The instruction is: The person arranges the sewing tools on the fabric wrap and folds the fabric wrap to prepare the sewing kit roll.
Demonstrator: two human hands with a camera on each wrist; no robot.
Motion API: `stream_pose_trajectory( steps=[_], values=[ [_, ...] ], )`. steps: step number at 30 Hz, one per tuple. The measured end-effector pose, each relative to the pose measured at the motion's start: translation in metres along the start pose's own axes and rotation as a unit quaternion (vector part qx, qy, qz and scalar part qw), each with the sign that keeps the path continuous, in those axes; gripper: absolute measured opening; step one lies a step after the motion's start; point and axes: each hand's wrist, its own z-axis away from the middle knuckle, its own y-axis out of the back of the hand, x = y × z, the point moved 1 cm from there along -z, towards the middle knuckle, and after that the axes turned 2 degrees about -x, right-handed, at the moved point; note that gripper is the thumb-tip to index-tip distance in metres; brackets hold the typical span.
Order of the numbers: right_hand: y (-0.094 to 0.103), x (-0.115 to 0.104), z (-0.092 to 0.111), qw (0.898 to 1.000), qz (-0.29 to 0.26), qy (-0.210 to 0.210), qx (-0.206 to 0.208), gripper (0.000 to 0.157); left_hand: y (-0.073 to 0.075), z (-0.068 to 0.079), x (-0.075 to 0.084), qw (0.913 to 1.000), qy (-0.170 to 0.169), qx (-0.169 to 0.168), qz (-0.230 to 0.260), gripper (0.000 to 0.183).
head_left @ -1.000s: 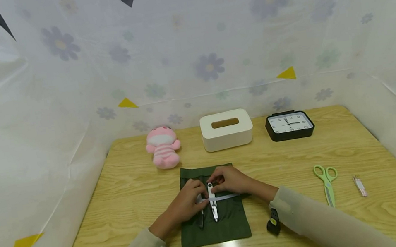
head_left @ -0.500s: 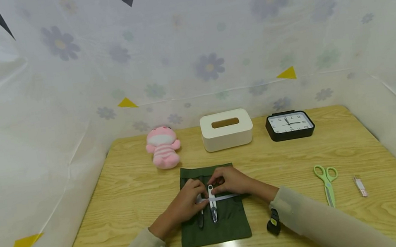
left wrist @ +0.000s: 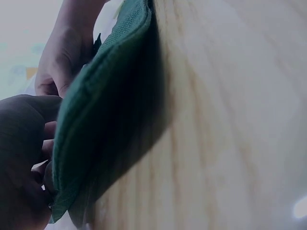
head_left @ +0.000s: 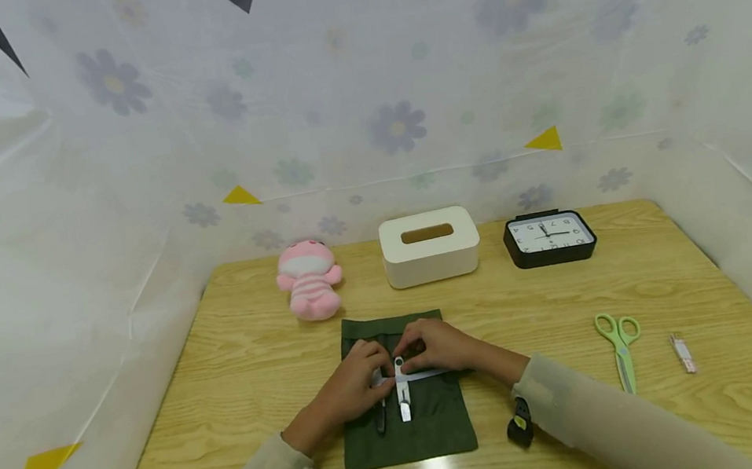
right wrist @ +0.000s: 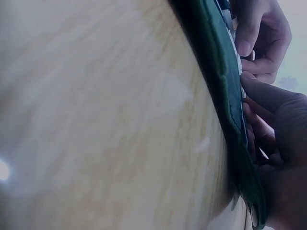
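A dark green fabric tool roll point(head_left: 437, 424) lies unrolled on the wooden table, a pale strap point(head_left: 426, 374) running across it. Tucked under the strap is a slim white-and-silver tool point(head_left: 403, 393) with a round hole at its far end. My right hand point(head_left: 436, 344) pinches this tool near the holed end. My left hand point(head_left: 362, 379) pinches the strap just left of the tool, thumb and fingertips curled together. Beside it lies a dark-handled slim tool point(head_left: 381, 417), its upper part hidden by the left hand. In the right wrist view, both hands' fingertips meet at the fabric point(right wrist: 223, 91).
Behind the roll stand a pink plush toy point(head_left: 312, 282), a cream tissue box point(head_left: 430, 247) and a black-framed clock point(head_left: 551, 237). Green scissors point(head_left: 622, 352) and a small white-and-pink item point(head_left: 683, 352) lie to the right. Patterned white sheeting point(head_left: 346, 112) encloses the table.
The holed end of the white-and-silver tool has slid slightly toward the person, and its silver end now looks shorter and flatter. Both hands stay nearly in place.
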Motion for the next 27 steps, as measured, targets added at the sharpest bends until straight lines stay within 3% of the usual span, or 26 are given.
stream_pose_trajectory(
  steps=[6, 15, 22, 27],
  values=[
    [0.003, 0.0, 0.001, 1.0, -0.028, -0.005, 0.001, 0.023, 0.0, 0.0, 0.001, 1.0, 0.009, 0.0, -0.002, 0.013],
    [0.025, 0.005, 0.012, 0.997, -0.068, -0.006, 0.047, 0.029, 0.0, -0.002, 0.001, 1.0, 0.004, 0.0, -0.004, 0.018],
    [0.05, 0.014, 0.043, 0.991, -0.103, -0.039, 0.078, 0.033, -0.001, -0.006, 0.003, 0.9981, 0.0, 0.014, -0.06, 0.022],
    [0.066, 0.026, 0.073, 0.99, -0.075, -0.061, 0.107, 0.036, -0.001, -0.014, 0.013, 0.9948, -0.01, 0.01, -0.101, 0.024]
  ],
)
